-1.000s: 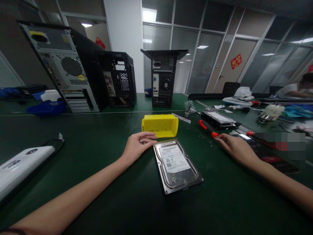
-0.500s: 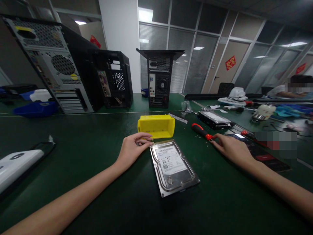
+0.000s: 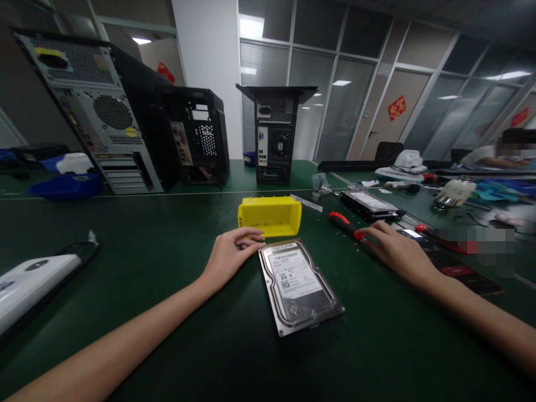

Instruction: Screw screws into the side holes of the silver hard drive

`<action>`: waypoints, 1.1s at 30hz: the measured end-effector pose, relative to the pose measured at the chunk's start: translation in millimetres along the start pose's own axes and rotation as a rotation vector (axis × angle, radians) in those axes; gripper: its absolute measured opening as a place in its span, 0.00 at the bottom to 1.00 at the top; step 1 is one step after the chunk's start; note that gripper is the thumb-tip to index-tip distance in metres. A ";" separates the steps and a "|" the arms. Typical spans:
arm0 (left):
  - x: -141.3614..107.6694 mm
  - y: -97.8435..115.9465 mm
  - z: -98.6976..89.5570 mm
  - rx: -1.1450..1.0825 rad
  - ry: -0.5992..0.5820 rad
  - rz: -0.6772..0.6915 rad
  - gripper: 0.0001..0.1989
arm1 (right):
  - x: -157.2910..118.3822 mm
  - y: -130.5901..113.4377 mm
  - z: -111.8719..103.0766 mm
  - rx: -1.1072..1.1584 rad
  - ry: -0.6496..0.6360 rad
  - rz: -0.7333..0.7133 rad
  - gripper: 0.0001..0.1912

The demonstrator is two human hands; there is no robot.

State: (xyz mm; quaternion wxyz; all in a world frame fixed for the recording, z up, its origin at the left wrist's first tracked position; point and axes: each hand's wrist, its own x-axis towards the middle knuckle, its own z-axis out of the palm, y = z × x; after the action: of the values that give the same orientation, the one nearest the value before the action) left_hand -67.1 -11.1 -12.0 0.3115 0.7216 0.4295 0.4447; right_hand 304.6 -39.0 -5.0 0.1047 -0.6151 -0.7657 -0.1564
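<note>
While the green table (image 3: 188,357) bears a hard drive (image 3: 299,282), partitions (image 3: 352,106) rise beyond

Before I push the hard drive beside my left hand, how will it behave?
That hard drive looks stiff and is probably heavy for its size, being metal-cased. Lying flat, it should slide rather than roll or tip.

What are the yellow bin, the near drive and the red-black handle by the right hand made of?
Bin: likely moulded plastic, semi-gloss; even colour, rounded corners.
Drive: looks like metal, shiny silver; bright reflections along the contoured rim.
Handle: probably plastic, black section perhaps rubbery; two-tone look, but texture unclear.
</note>
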 end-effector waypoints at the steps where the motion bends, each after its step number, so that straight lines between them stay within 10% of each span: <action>1: 0.0 0.2 0.1 -0.006 0.002 -0.004 0.12 | 0.7 0.1 0.0 0.004 -0.004 -0.038 0.19; 33: -1.6 -0.3 0.8 -0.058 -0.014 0.005 0.12 | 3.6 0.4 -5.4 0.067 0.086 -0.229 0.15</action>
State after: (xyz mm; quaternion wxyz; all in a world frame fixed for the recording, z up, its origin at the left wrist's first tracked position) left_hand -66.9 -12.5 -13.1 0.3343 0.7164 0.4123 0.4527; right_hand 304.0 -37.6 1.3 0.1394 -0.5125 -0.8305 -0.1681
